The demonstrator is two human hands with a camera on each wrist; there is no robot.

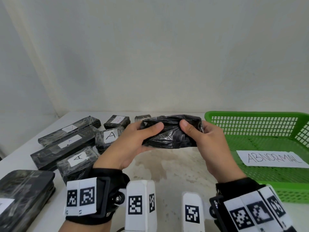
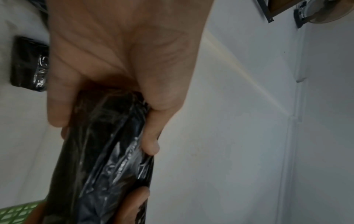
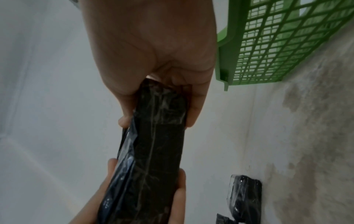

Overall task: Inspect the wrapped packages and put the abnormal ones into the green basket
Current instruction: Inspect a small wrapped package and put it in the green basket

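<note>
A black package (image 1: 170, 131) wrapped in crinkled clear film is held above the table by both hands. My left hand (image 1: 133, 141) grips its left end, thumb on top and fingers underneath. My right hand (image 1: 209, 141) grips the right end the same way. The left wrist view shows the package (image 2: 107, 159) pinched between thumb and fingers of my left hand (image 2: 124, 68). In the right wrist view the package (image 3: 153, 144) runs from my right hand (image 3: 153, 53) down to the other hand. The green basket (image 1: 260, 118) stands just right of it, holding an "ABNORMAL" paper label (image 1: 270, 159).
Several black wrapped packages lie on the white table (image 1: 175, 168) at left, some with white labels marked "A" (image 1: 111, 135). A small package (image 3: 245, 198) lies behind the held one. A larger wrapped package (image 1: 23, 196) sits at the near left edge. A wall rises behind.
</note>
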